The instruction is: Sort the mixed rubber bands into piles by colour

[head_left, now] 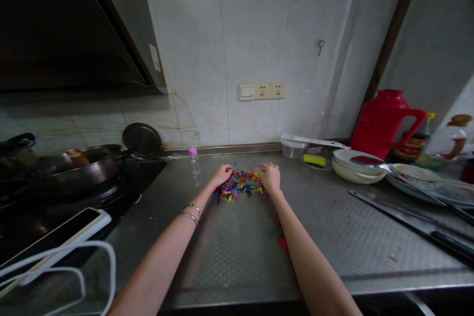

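Observation:
Many small colourful bands or clips (239, 185) lie in a loose pile on the metal counter (233, 247). My left hand (222, 175) rests at the left edge of the pile, its fingers curled inward against the pieces; what they hold, if anything, is too small to name. At the right edge, my right hand (270, 176) touches the pile with bent fingers, and its fingertips are too small to read clearly. A small red thing (283, 243) lies partly hidden beside my right forearm.
A small bottle with a pink top (194, 160) stands behind left. Pans (79, 170) sit on the stove at left, near a white cable (111, 266). At right are a sponge (314, 160), bowls (357, 174), a red thermos (381, 123) and a long dark utensil (392, 215).

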The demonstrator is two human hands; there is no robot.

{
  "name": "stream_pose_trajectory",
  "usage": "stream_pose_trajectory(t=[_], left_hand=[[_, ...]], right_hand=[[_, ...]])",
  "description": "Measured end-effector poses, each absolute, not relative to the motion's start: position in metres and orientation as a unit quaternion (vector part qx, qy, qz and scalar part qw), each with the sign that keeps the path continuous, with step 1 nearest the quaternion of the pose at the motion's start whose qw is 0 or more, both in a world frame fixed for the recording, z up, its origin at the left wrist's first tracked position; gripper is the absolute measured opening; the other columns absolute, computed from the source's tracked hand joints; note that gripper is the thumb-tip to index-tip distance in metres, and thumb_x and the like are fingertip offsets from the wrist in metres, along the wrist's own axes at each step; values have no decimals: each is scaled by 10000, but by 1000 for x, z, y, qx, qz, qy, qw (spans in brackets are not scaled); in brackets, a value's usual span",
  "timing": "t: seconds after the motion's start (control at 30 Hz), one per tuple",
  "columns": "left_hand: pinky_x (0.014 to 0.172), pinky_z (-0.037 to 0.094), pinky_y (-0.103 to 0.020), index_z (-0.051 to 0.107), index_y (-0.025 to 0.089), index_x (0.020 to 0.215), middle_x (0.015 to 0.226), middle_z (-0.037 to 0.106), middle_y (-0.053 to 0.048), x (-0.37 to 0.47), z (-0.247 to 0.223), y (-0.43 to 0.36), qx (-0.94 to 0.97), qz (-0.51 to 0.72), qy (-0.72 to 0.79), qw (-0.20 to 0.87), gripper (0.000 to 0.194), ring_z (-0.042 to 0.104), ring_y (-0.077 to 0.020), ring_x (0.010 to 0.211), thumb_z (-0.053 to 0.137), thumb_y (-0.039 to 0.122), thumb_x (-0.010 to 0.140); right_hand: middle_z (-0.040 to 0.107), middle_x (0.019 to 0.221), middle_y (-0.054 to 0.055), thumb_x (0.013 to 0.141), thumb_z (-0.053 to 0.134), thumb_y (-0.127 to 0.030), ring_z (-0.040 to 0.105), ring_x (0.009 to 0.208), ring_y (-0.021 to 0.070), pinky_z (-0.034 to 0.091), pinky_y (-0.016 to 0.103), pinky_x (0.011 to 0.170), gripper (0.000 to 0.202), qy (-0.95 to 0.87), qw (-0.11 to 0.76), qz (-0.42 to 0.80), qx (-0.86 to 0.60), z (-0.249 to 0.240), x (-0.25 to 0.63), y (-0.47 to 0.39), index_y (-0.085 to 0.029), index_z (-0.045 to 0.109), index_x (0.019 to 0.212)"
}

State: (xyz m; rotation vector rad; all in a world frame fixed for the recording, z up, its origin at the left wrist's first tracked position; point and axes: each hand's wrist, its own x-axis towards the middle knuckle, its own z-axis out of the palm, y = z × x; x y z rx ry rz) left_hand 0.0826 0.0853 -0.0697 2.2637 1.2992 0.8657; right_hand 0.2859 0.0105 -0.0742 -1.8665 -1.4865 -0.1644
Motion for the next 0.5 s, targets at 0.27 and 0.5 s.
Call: stream_pose_trajectory(t=[0.27, 0.5], left_hand=[[936, 365, -305, 641, 145, 955, 1049, 624, -66, 85, -86, 64, 800, 360, 334, 344, 264, 537, -157, 1010, 465, 154, 757], [682, 468, -248, 631, 116, 873, 870, 653, -80, 76, -65, 59, 567, 554, 408, 454, 261, 597, -143, 788, 451, 140, 686]], right_hand=[[589, 978, 90, 774, 422, -202, 439, 939, 223, 342, 296, 792, 288, -600, 393, -81, -693, -65, 270, 8, -183, 655, 942], [632, 904, 71, 752, 479, -221, 532, 857, 172, 381, 243, 773, 253, -728, 370, 2, -578, -57, 248, 8, -167, 662, 918]])
